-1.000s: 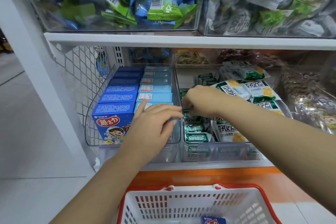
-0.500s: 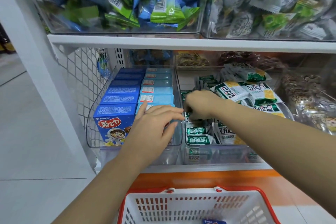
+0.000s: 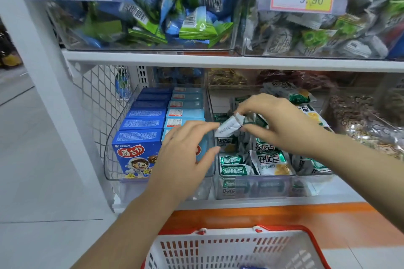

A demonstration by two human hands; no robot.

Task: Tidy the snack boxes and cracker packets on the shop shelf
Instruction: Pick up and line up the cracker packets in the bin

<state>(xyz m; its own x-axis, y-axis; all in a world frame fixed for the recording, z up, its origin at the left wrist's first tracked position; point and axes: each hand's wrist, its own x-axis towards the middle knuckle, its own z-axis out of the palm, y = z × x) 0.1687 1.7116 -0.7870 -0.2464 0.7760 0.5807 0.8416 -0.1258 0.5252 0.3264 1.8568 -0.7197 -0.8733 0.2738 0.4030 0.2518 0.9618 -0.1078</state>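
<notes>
Two rows of blue snack boxes fill a clear bin on the lower shelf. To its right, a second clear bin holds a loose heap of green-and-white cracker packets. My right hand pinches one silvery cracker packet, lifted above the heap, back side showing. My left hand hovers in front of the snack boxes with fingers spread; its fingertips reach the lifted packet's left end. The left hand hides the front of the right-hand box row.
A white basket with a red rim stands below the shelf, one blue box showing inside. Bins of blue-green wrapped sweets and grey-green packets sit on the upper shelf. A bin of brown snack bags stands at the right.
My right hand has come up out of the cracker heap with one packet pinched in it. My left hand's fingers have stretched right toward that packet.
</notes>
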